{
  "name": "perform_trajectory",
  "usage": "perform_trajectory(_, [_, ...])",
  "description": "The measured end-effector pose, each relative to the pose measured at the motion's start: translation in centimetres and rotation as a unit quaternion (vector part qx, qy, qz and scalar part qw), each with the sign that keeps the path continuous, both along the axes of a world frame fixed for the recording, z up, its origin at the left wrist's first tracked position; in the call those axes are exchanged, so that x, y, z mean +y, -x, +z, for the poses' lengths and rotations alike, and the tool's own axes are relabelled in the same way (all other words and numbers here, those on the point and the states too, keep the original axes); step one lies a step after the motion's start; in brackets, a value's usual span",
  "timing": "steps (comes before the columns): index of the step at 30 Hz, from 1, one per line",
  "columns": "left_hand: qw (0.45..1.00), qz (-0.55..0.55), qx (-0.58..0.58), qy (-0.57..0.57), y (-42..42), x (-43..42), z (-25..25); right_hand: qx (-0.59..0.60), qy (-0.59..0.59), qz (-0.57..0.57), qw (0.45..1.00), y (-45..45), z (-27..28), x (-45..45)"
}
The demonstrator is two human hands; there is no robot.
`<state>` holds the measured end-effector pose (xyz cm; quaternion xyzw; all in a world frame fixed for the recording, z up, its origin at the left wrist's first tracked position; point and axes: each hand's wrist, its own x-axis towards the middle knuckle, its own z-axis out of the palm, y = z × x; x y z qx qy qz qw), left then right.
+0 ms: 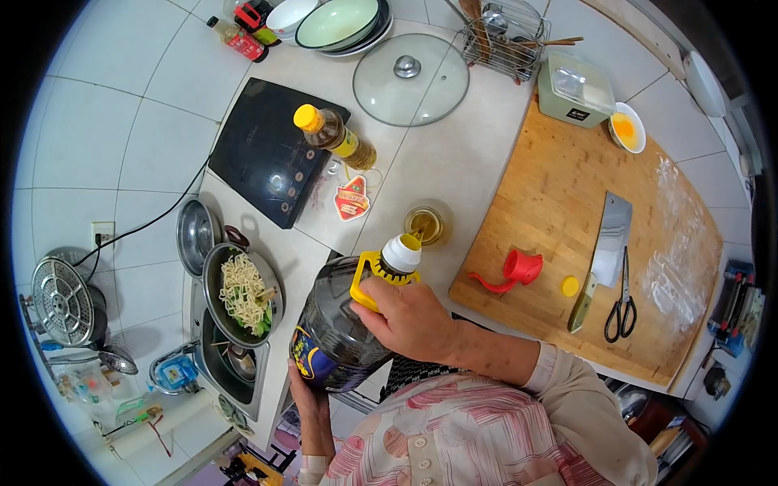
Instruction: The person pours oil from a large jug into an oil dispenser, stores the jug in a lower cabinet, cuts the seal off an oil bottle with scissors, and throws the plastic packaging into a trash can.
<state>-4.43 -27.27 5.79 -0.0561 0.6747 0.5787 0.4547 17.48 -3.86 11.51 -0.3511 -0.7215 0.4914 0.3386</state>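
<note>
A large dark oil jug (pixel 336 324) with a yellow handle is tilted in both my hands. My right hand (pixel 413 320) is wrapped round the handle near the white spout. Under the jug's lower side, my left hand (pixel 310 405) supports its base, its fingers partly hidden behind the jug. Yellowish oil runs from the spout into a small glass jar (pixel 425 223) on the counter. Beyond it stands a yellow-capped bottle (pixel 336 138), with a red and white tag (pixel 352 198) lying nearby.
A black induction cooktop (pixel 263 154) and a glass lid (pixel 411 81) lie behind. Left, a pan of noodles and greens (pixel 243 304) rests over the sink (pixel 251 401). On the wooden board (pixel 527 194) are a cleaver (pixel 609 239), scissors (pixel 622 312), a red funnel-like piece (pixel 519 269) and a yellow cap (pixel 570 286).
</note>
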Motion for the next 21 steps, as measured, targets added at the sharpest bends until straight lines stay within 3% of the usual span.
perform_trajectory(21, [1.0, -0.009, 0.01, 0.009, -0.4, 0.9, 1.0, -0.014, -0.001, 0.004, 1.0, 0.2, 0.0, 0.1])
